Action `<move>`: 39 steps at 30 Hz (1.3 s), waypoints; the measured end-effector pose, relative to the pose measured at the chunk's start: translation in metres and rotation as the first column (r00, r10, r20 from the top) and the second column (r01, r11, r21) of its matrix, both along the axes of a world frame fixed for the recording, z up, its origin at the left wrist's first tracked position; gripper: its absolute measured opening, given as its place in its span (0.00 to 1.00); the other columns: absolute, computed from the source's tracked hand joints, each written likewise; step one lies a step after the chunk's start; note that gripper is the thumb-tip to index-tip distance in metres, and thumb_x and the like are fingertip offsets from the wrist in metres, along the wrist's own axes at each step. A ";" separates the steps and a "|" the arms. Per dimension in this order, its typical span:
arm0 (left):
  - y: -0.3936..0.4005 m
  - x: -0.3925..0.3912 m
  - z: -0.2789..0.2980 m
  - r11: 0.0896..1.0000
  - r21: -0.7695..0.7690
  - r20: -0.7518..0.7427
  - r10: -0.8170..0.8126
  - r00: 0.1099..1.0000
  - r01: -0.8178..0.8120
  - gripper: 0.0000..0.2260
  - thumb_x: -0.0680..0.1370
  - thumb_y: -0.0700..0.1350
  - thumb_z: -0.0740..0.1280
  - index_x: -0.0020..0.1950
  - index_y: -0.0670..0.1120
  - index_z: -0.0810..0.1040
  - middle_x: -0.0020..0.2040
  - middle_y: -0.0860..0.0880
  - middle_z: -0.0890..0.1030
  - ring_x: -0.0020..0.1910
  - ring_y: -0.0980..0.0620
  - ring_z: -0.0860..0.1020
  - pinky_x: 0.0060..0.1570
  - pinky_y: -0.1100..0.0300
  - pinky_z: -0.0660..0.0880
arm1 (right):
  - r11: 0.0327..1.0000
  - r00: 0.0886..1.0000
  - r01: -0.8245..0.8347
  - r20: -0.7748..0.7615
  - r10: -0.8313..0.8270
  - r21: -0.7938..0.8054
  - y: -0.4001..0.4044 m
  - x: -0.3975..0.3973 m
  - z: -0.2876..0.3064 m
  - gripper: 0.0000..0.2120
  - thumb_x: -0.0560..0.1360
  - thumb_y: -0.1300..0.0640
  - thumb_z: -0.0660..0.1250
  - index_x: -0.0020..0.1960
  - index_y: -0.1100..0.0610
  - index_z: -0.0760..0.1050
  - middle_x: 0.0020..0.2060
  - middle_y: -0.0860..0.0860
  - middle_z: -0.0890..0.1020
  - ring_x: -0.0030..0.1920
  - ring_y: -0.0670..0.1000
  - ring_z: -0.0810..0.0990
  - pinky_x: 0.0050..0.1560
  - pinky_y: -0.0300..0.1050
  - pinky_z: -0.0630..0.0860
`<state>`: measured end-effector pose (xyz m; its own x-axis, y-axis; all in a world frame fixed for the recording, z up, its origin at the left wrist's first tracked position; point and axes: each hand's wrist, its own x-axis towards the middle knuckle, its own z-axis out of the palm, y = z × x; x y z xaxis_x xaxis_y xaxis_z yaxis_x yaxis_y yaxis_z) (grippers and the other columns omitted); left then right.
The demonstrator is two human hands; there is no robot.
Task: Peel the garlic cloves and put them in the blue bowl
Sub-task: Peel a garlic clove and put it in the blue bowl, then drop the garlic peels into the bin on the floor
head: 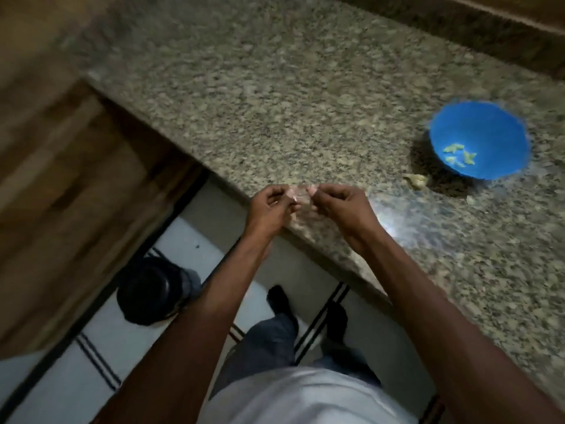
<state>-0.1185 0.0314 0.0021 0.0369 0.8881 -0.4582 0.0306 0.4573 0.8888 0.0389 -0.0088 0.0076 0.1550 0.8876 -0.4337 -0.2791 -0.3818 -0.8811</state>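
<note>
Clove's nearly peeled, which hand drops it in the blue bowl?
Right, probably. The right hand is on the side of the blue bowl; the left hand is farther and would cross over. Both pinch the garlic clove.

Home kitchen: speckled granite counter (275, 96), wood cabinet (55, 166) beside it, tiled floor (195, 234), blue bowl (483, 130) holding peeled garlic (458, 154).

Speckled granite counter (275, 87), wooden cabinet (46, 179), white tiled floor (91, 347), dim light.
</note>
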 end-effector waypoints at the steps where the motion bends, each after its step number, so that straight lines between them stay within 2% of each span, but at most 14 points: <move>1: 0.002 -0.024 0.001 0.997 -0.006 0.023 0.078 0.997 -0.078 0.03 0.81 0.39 0.71 0.54 0.41 0.82 0.44 0.46 0.87 0.41 0.53 0.86 0.47 0.57 0.82 | 0.998 0.998 -0.064 -0.003 0.064 0.010 0.010 -0.022 0.000 0.12 0.80 0.59 0.73 0.51 0.70 0.84 0.40 0.58 0.85 0.39 0.51 0.81 0.43 0.43 0.78; 6: -0.004 -0.166 0.004 0.927 -0.041 0.087 0.374 0.923 -0.372 0.04 0.80 0.36 0.72 0.55 0.40 0.83 0.50 0.43 0.88 0.52 0.49 0.87 0.54 0.59 0.82 | 0.962 0.960 -0.273 -0.069 0.272 -0.007 0.050 -0.160 -0.006 0.09 0.80 0.60 0.73 0.55 0.65 0.85 0.40 0.55 0.86 0.38 0.48 0.82 0.39 0.39 0.78; 11: -0.031 -0.308 -0.021 0.795 -0.085 0.072 0.606 0.792 -0.601 0.03 0.81 0.33 0.69 0.53 0.38 0.81 0.47 0.42 0.86 0.47 0.49 0.86 0.47 0.65 0.81 | 0.896 0.896 -0.443 -0.066 0.440 -0.030 0.062 -0.309 -0.028 0.09 0.80 0.62 0.72 0.57 0.67 0.84 0.40 0.55 0.86 0.39 0.45 0.84 0.44 0.38 0.81; 14: -0.048 -0.381 -0.038 0.729 -0.106 0.008 0.680 0.733 -0.676 0.04 0.81 0.34 0.70 0.54 0.37 0.82 0.48 0.42 0.86 0.43 0.54 0.87 0.45 0.66 0.81 | 0.845 0.845 -0.531 -0.098 0.525 -0.055 0.060 -0.390 -0.042 0.04 0.80 0.64 0.72 0.52 0.64 0.84 0.37 0.52 0.86 0.38 0.45 0.85 0.44 0.37 0.82; 18: -0.073 -0.455 -0.055 0.635 -0.145 -0.058 0.760 0.647 -0.759 0.07 0.78 0.35 0.74 0.55 0.41 0.85 0.51 0.45 0.87 0.46 0.56 0.87 0.50 0.62 0.82 | 0.761 0.766 -0.643 -0.055 0.641 -0.085 0.052 -0.468 -0.061 0.05 0.80 0.66 0.71 0.49 0.60 0.86 0.41 0.53 0.88 0.44 0.50 0.88 0.52 0.43 0.84; 21: -0.090 -0.497 -0.071 0.568 -0.156 -0.088 0.807 0.584 -0.808 0.06 0.76 0.37 0.76 0.51 0.46 0.86 0.55 0.43 0.86 0.57 0.44 0.84 0.61 0.49 0.81 | 0.701 0.709 -0.701 -0.018 0.705 -0.130 0.048 -0.515 -0.083 0.06 0.78 0.63 0.74 0.55 0.64 0.86 0.49 0.59 0.88 0.55 0.60 0.87 0.63 0.56 0.82; 23: -0.100 -0.517 -0.082 0.526 -0.148 -0.097 0.835 0.542 -0.837 0.06 0.76 0.37 0.76 0.51 0.46 0.86 0.56 0.42 0.86 0.59 0.42 0.84 0.64 0.47 0.80 | 0.665 0.676 -0.726 -0.007 0.737 -0.176 0.046 -0.542 -0.100 0.07 0.77 0.60 0.76 0.55 0.60 0.86 0.51 0.58 0.88 0.56 0.60 0.87 0.65 0.60 0.81; 25: -0.108 -0.535 -0.092 0.501 -0.150 -0.149 0.841 0.521 -0.852 0.07 0.76 0.40 0.77 0.52 0.48 0.85 0.57 0.45 0.86 0.59 0.45 0.83 0.63 0.49 0.81 | 0.624 0.636 -0.752 0.014 0.771 -0.214 0.044 -0.567 -0.112 0.09 0.78 0.58 0.76 0.57 0.58 0.86 0.52 0.56 0.88 0.56 0.58 0.87 0.61 0.57 0.83; 28: -0.118 -0.556 -0.115 0.476 -0.161 -0.135 0.857 0.497 -0.864 0.05 0.78 0.38 0.75 0.51 0.48 0.84 0.54 0.43 0.86 0.57 0.44 0.84 0.62 0.49 0.81 | 0.581 0.601 -0.764 0.018 0.799 -0.281 0.041 -0.597 -0.132 0.17 0.77 0.54 0.76 0.62 0.62 0.82 0.54 0.60 0.86 0.50 0.57 0.88 0.44 0.46 0.85; 31: -0.123 -0.572 -0.145 0.425 -0.190 -0.129 0.883 0.452 -0.885 0.04 0.78 0.37 0.74 0.49 0.46 0.84 0.50 0.41 0.86 0.54 0.42 0.85 0.59 0.49 0.81 | 0.556 0.581 -0.761 0.030 0.813 -0.333 0.040 -0.623 -0.159 0.21 0.76 0.54 0.77 0.63 0.64 0.80 0.53 0.62 0.86 0.48 0.57 0.88 0.50 0.54 0.86; 33: -0.124 -0.581 -0.171 0.390 -0.238 -0.124 0.896 0.426 -0.890 0.05 0.78 0.36 0.73 0.48 0.45 0.84 0.47 0.44 0.87 0.50 0.45 0.86 0.56 0.52 0.81 | 0.541 0.573 -0.753 0.030 0.819 -0.374 0.038 -0.637 -0.182 0.18 0.76 0.55 0.77 0.62 0.63 0.81 0.52 0.61 0.86 0.51 0.59 0.88 0.57 0.57 0.85; 35: -0.124 -0.589 -0.204 0.363 -0.266 -0.107 0.909 0.402 -0.893 0.05 0.79 0.35 0.73 0.48 0.44 0.84 0.46 0.44 0.87 0.50 0.44 0.86 0.56 0.52 0.81 | 0.536 0.572 -0.741 0.038 0.819 -0.405 0.037 -0.648 -0.206 0.06 0.77 0.58 0.76 0.53 0.58 0.84 0.50 0.60 0.87 0.53 0.60 0.87 0.60 0.55 0.83; 36: -0.125 -0.591 -0.220 0.343 -0.285 -0.089 0.920 0.381 -0.895 0.05 0.79 0.34 0.73 0.48 0.43 0.85 0.46 0.41 0.87 0.51 0.43 0.85 0.56 0.52 0.81 | 0.536 0.577 -0.737 0.030 0.816 -0.411 0.035 -0.651 -0.216 0.02 0.77 0.60 0.75 0.49 0.56 0.84 0.48 0.59 0.87 0.52 0.59 0.87 0.59 0.53 0.83; 39: -0.123 -0.598 -0.264 0.270 -0.368 -0.051 0.949 0.310 -0.890 0.04 0.78 0.31 0.72 0.49 0.38 0.84 0.52 0.35 0.85 0.53 0.39 0.83 0.62 0.47 0.80 | 0.547 0.608 -0.707 0.009 0.794 -0.448 0.039 -0.662 -0.258 0.03 0.76 0.66 0.75 0.48 0.60 0.85 0.44 0.57 0.86 0.45 0.54 0.86 0.53 0.48 0.82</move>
